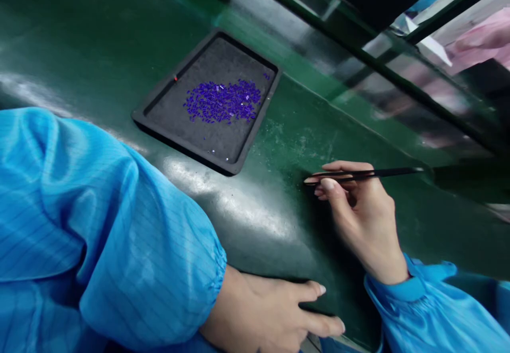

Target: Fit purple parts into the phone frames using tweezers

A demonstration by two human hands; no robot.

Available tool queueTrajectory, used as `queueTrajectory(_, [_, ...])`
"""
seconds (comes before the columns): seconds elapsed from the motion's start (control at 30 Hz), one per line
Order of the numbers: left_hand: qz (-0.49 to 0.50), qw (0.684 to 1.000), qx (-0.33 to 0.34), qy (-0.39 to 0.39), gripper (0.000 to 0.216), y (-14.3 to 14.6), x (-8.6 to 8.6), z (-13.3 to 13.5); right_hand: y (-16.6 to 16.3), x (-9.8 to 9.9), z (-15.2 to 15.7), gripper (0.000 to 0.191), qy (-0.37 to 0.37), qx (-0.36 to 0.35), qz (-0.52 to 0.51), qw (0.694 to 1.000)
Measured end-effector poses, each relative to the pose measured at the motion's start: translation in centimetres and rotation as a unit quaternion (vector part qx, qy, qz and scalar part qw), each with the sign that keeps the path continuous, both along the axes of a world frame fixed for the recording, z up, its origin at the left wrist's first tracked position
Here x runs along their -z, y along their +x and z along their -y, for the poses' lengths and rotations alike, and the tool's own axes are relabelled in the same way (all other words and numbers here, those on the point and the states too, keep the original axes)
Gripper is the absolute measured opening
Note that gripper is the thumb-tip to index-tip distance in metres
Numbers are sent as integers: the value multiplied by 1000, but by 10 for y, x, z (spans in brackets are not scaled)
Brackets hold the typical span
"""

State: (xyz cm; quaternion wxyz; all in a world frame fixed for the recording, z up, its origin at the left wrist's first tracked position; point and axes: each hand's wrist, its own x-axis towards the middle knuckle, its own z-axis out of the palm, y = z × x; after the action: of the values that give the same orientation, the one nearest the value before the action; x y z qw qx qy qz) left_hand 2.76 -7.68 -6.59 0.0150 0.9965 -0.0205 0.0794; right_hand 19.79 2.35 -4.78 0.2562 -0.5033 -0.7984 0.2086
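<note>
Black tweezers (pixel 382 172) are pinched between the thumb and fingers of my right hand (pixel 366 212), their tips pointing left just above the green table. I cannot make out anything between the tips. My left hand (pixel 271 310) lies at the table's near edge with its fingers stretched out and spread, holding nothing; part of it is cut off by the frame. Up and to the left of both hands sits a shallow black tray (pixel 187 143). Many tiny purple pieces (pixel 223 100) are scattered over its middle and right side.
The green table (pixel 79 39) has a shiny surface with small pale specks right of the tray. A tiny red dot (pixel 175 79) shows on the tray's left rim. A dark rail (pixel 358 50) runs along the back, with blurred pink cloth (pixel 486 36) beyond it.
</note>
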Motion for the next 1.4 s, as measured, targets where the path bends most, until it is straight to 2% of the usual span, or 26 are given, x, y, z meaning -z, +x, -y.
queueTrajectory(0.27, [57, 998, -19, -23, 13, 1, 5, 4, 2, 0, 1, 24, -8, -7, -3, 1000])
queueTrajectory(0.5, [24, 1000, -12, -11, 17, 2, 4, 3, 1, 0, 1, 24, 8, -10, 4, 1000])
queueTrajectory(0.67, [13, 1000, -6, -16, 17, 1, 4, 4, 1, 0, -1, 25, -10, 4, -21, 1000])
queueTrajectory(0.87, [53, 998, -27, -14, 8, 2, 6, 6, -3, 0, -4, 23, -19, 18, -55, 998])
queueTrajectory(1.03, [47, 998, -35, -17, 43, 2, 5, 7, -3, -2, -4, 23, -24, 11, -37, 999])
queueTrajectory(1.13, [62, 997, -29, -25, 50, 2, 6, 6, -3, -4, -4, 25, -20, 9, -17, 1000])
queueTrajectory(1.4, [56, 998, -30, -12, 23, 0, 7, 5, -2, -4, -4, 29, -23, 2, -11, 1000])
